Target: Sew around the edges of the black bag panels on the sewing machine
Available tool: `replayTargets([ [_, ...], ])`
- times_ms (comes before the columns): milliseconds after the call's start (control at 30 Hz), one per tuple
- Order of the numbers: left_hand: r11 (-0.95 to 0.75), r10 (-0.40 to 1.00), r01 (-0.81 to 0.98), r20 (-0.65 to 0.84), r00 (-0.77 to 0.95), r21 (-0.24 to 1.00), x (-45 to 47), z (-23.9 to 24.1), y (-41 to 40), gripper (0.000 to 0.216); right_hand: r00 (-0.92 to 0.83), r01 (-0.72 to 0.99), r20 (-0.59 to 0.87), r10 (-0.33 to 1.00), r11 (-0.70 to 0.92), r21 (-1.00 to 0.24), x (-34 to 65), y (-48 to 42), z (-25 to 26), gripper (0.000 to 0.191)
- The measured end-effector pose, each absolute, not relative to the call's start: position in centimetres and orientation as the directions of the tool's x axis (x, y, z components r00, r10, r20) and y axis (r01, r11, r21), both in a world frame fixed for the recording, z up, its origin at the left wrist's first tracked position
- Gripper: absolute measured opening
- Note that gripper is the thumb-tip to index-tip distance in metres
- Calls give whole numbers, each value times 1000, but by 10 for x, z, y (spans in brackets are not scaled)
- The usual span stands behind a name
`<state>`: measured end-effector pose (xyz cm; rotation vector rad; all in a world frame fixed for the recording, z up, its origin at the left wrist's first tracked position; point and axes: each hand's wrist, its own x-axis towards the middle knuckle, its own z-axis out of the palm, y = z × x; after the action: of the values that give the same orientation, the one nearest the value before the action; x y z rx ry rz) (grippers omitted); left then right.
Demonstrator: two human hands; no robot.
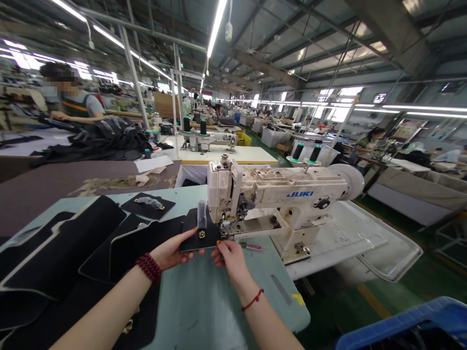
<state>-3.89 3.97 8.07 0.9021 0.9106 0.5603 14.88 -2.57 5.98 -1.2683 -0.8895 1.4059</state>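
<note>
My left hand [178, 250] grips the left side of a black fabric panel [191, 232], thumb on top and fingers beneath. On that panel sit a gold-coloured metal clasp [202, 234] and a plastic-wrapped strip [201, 214]. With thumb and fingers pinched, my right hand [228, 255] holds the panel's near right corner. The panel's right edge lies at the needle area of a white JUKI sewing machine [280, 184]. Just right of my right hand, a pink-handled thread snipper [251, 246] rests on the green table [204, 301].
Black panels with pale edges [73, 243] are piled on the left, beside a smaller black piece [148, 205] with a wrapped strap. A blue crate [401, 321] stands at lower right. Across the brown table, a person [78, 99] handles dark fabric. Thread cones [298, 152] stand behind the machine.
</note>
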Motion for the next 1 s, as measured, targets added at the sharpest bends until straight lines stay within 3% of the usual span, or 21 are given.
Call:
replayTargets([
  [167,487,751,-10,-413,516,873,-36,78,43,40,36,-225,-245,969,-231,-947,149,-25,55,65],
  [633,410,772,146,-428,470,900,-35,86,44,45,79,-324,-244,967,-206,-923,141,-24,47,54],
  [1000,374,776,203,-425,466,905,-38,83,50,46,126,-294,-284,950,-238,-926,138,-19,47,62],
])
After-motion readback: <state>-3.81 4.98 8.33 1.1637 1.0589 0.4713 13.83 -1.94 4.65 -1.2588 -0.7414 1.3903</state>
